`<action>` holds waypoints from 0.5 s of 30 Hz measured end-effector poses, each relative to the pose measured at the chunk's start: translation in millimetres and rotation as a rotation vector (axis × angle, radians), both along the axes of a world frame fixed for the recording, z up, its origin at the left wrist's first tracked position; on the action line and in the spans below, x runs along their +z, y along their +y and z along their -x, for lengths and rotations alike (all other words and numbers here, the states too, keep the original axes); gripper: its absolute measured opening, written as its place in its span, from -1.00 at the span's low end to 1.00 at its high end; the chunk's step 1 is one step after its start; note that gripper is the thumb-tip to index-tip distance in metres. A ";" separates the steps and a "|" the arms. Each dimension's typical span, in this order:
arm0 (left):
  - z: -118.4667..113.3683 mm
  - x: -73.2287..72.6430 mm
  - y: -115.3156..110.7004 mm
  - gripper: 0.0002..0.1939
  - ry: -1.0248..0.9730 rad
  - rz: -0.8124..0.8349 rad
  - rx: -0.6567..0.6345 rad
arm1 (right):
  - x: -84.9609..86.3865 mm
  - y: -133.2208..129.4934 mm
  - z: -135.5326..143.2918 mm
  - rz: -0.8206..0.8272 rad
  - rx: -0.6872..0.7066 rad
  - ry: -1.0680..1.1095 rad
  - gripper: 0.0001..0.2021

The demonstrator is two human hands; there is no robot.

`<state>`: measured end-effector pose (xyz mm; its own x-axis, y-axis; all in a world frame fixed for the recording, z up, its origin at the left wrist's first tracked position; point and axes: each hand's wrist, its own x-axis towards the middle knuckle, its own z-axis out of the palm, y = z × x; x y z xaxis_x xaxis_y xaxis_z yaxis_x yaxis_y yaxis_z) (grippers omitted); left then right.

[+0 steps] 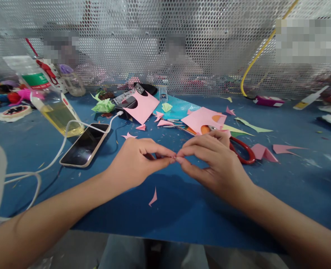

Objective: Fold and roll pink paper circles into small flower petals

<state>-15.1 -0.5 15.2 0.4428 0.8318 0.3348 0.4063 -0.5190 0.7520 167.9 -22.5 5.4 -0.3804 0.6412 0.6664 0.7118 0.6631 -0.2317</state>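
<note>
My left hand (139, 158) and my right hand (213, 160) meet fingertip to fingertip above the blue table (120, 220). Thumb and index finger are pinched together on each. What they hold, if anything, is too small and too covered to name; a faint pinkish speck shows at the tips. Just behind my right hand lie red-handled scissors (248, 153), partly hidden by it, and a pink paper sheet (200, 116) with rounded cutouts. Below my hands rests a thin curved pink scrap (153, 197).
At left are a phone (85, 145) on a white cable (61, 144) and a tilted bottle of yellow liquid (57, 112). Another cut pink sheet (143, 106), crumpled green paper (104, 106) and a blue sheet (179, 106) lie behind. A perforated metal panel (210, 48) closes the back.
</note>
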 end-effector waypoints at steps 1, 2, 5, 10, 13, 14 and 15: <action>0.7 -0.5 -0.2 -0.91 -0.002 -0.027 -0.008 | -0.5 -0.5 0.5 0.011 0.005 0.006 -0.92; 1.3 -1.0 -0.3 -0.91 0.002 -0.057 -0.014 | -0.9 -1.0 0.9 0.023 0.010 0.010 -0.92; 1.8 -2.4 -0.5 -0.93 0.023 -0.116 -0.017 | -1.1 -1.7 0.9 0.054 0.031 0.015 -0.93; -1.3 -3.6 -1.4 -0.90 -0.052 -0.057 0.012 | 2.9 -1.9 -1.5 0.042 0.016 0.043 -0.97; -2.3 -4.3 -1.5 -0.89 -0.092 -0.028 0.028 | 3.7 -1.2 -2.3 0.018 -0.003 0.030 -0.95; -2.3 -4.6 -1.3 -0.90 -0.093 -0.025 0.029 | 3.2 -0.9 -2.3 0.011 -0.002 0.020 -0.95; -2.2 -4.9 -1.1 -0.91 -0.090 -0.025 0.027 | 2.6 -0.5 -2.1 0.008 0.000 0.009 -0.94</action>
